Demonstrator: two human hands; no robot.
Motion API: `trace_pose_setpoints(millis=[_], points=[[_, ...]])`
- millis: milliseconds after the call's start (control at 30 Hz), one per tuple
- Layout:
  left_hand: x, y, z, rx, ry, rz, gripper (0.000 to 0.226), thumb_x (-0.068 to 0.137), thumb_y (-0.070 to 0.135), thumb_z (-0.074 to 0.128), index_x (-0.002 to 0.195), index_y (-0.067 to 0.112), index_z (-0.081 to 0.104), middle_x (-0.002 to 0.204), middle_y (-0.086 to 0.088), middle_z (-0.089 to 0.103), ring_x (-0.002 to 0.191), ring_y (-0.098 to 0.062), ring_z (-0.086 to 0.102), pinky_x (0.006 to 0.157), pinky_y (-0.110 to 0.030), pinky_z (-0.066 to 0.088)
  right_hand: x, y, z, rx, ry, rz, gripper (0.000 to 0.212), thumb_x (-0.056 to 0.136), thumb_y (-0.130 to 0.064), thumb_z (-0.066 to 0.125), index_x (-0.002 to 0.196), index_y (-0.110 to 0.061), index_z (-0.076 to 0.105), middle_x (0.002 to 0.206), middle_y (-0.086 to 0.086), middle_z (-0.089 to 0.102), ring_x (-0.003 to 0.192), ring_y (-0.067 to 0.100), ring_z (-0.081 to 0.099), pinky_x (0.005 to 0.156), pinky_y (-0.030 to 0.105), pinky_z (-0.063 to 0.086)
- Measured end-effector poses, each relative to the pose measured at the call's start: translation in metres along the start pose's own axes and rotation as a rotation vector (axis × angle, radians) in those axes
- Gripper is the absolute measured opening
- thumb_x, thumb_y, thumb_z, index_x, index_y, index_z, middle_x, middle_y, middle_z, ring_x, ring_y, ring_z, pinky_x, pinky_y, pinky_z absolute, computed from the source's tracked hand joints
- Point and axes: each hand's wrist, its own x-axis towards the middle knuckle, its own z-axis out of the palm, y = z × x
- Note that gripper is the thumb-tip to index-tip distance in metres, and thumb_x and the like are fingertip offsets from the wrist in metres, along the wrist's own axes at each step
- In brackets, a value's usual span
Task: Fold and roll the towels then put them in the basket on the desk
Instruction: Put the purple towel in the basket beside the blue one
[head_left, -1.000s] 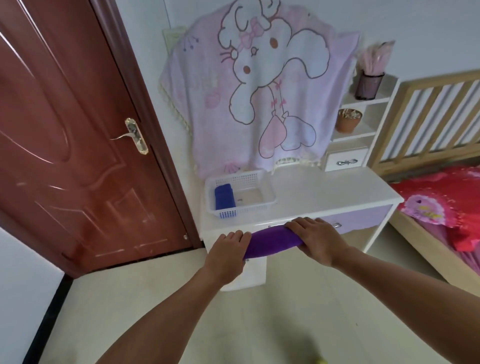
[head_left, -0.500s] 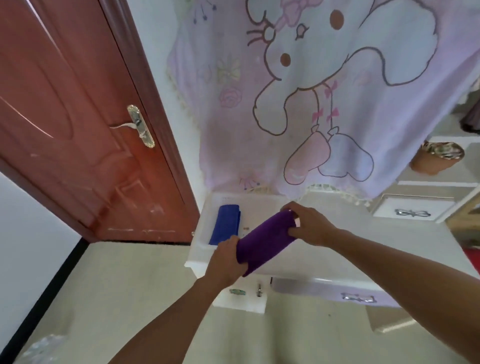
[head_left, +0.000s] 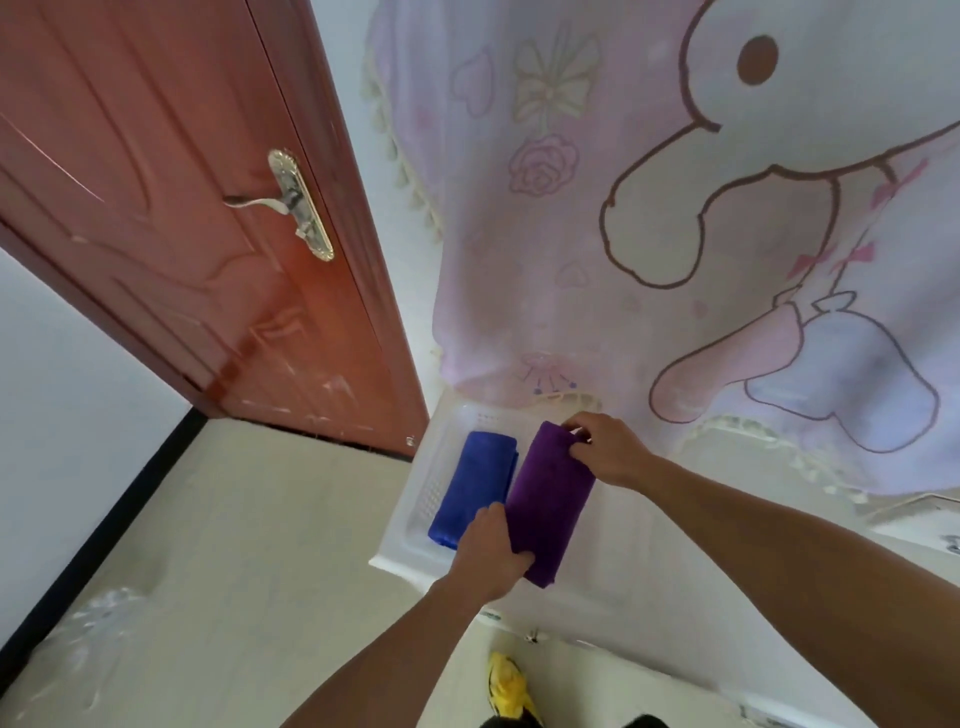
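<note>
Gripping the rolled purple towel (head_left: 550, 499) at both ends, you have your left hand (head_left: 488, 556) curled round its near end, while the bent fingers of your right hand (head_left: 608, 452) pinch its far end. The roll lies near-to-far over the white basket (head_left: 415, 514) at the left end of the desk (head_left: 587, 608), just right of the rolled blue towel (head_left: 475, 488) already inside.

Purple towel (head_left: 550, 499) beside blue towel (head_left: 475, 491) in a white basket (head_left: 415, 512) — red-brown door (head_left: 171, 218), pink cartoon-print cloth (head_left: 675, 208).
</note>
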Motion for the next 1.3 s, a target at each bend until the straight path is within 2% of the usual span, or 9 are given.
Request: trace_pose_setpoints(millis=[200, 333, 500, 667, 767, 867, 967, 1167, 1300], points=[[0.019, -0.006, 0.016, 0.065, -0.032, -0.097, 0.047, 0.085, 0.028, 0.065, 0.122, 0.013, 0.04, 0.112, -0.004, 0.057, 0.098, -0.021, 0.059, 0.079, -0.028, 0.05, 0.035, 0.015, 0.035, -0.126, -0.036, -0.012, 0.034, 0.094, -0.015, 0.047, 0.126, -0.017, 0.056, 0.118, 0.007, 0.065, 0.101, 0.024, 0.061, 0.083, 0.032, 0.048], [0.023, -0.008, 0.017, 0.145, 0.051, -0.131, 0.038, 0.088, 0.024, 0.063, 0.119, 0.015, 0.043, 0.112, -0.004, 0.056, 0.1, -0.022, 0.059, 0.084, -0.032, 0.052, 0.047, 0.015, 0.056, -0.178, 0.005, -0.025, 0.029, 0.096, -0.016, 0.045, 0.122, -0.015, 0.057, 0.112, 0.008, 0.065, 0.099, 0.027, 0.06, 0.081, 0.033, 0.045], [0.022, -0.007, 0.021, 0.24, 0.159, -0.13, 0.025, 0.09, 0.015, 0.056, 0.113, 0.016, 0.047, 0.111, -0.002, 0.054, 0.097, -0.02, 0.056, 0.081, -0.031, 0.051, 0.049, 0.026, 0.073, -0.295, 0.031, -0.03, 0.02, 0.1, -0.022, 0.041, 0.111, -0.012, 0.054, 0.107, 0.008, 0.062, 0.094, 0.026, 0.059, 0.075, 0.034, 0.043], [0.017, -0.002, 0.021, 0.343, 0.234, -0.078, 0.012, 0.089, 0.012, 0.054, 0.101, 0.014, 0.056, 0.103, -0.003, 0.055, 0.092, -0.021, 0.051, 0.077, -0.031, 0.042, 0.045, 0.031, 0.058, -0.478, 0.072, -0.242, 0.027, 0.096, -0.032, 0.052, 0.115, -0.014, 0.054, 0.103, 0.004, 0.063, 0.089, 0.026, 0.062, 0.062, 0.031, 0.043], [0.016, 0.009, 0.023, 0.38, 0.167, 0.049, 0.018, 0.096, 0.016, 0.045, 0.102, 0.015, 0.061, 0.101, -0.003, 0.057, 0.092, -0.02, 0.053, 0.078, -0.03, 0.04, 0.038, 0.039, 0.046, -0.546, 0.146, -0.481, 0.025, 0.085, -0.019, 0.068, 0.108, -0.013, 0.064, 0.096, 0.007, 0.065, 0.082, 0.027, 0.063, 0.055, 0.034, 0.051], [0.019, 0.012, 0.029, 0.395, 0.025, 0.033, 0.025, 0.098, 0.023, 0.041, 0.113, 0.018, 0.061, 0.107, -0.003, 0.058, 0.098, -0.022, 0.054, 0.085, -0.032, 0.043, 0.037, 0.043, 0.048, -0.496, -0.022, -0.595, 0.029, 0.085, -0.008, 0.059, 0.113, -0.013, 0.063, 0.103, 0.008, 0.06, 0.089, 0.027, 0.06, 0.065, 0.036, 0.053], [0.024, 0.012, 0.036, 0.435, -0.048, -0.024, 0.028, 0.098, 0.027, 0.041, 0.122, 0.021, 0.054, 0.116, -0.005, 0.054, 0.104, -0.024, 0.05, 0.091, -0.036, 0.041, 0.049, 0.045, 0.055, -0.502, -0.199, -0.526, 0.037, 0.09, -0.011, 0.051, 0.126, -0.02, 0.053, 0.117, 0.006, 0.051, 0.107, 0.025, 0.051, 0.08, 0.036, 0.049], [0.034, 0.013, 0.04, 0.482, -0.096, -0.088, 0.029, 0.096, 0.024, 0.046, 0.124, 0.02, 0.05, 0.12, -0.008, 0.049, 0.11, -0.027, 0.047, 0.093, -0.04, 0.039, 0.067, 0.05, 0.066, -0.527, -0.288, -0.497, 0.036, 0.088, -0.011, 0.054, 0.122, -0.022, 0.048, 0.114, 0.005, 0.048, 0.104, 0.024, 0.05, 0.075, 0.034, 0.044], [0.023, 0.015, 0.038, 0.457, -0.034, -0.082, 0.027, 0.095, 0.021, 0.046, 0.121, 0.021, 0.054, 0.116, -0.005, 0.052, 0.108, -0.024, 0.049, 0.092, -0.036, 0.039, 0.071, 0.045, 0.058, -0.556, -0.363, -0.499, 0.036, 0.09, -0.011, 0.052, 0.124, -0.023, 0.05, 0.117, 0.006, 0.049, 0.104, 0.025, 0.053, 0.082, 0.034, 0.045]])
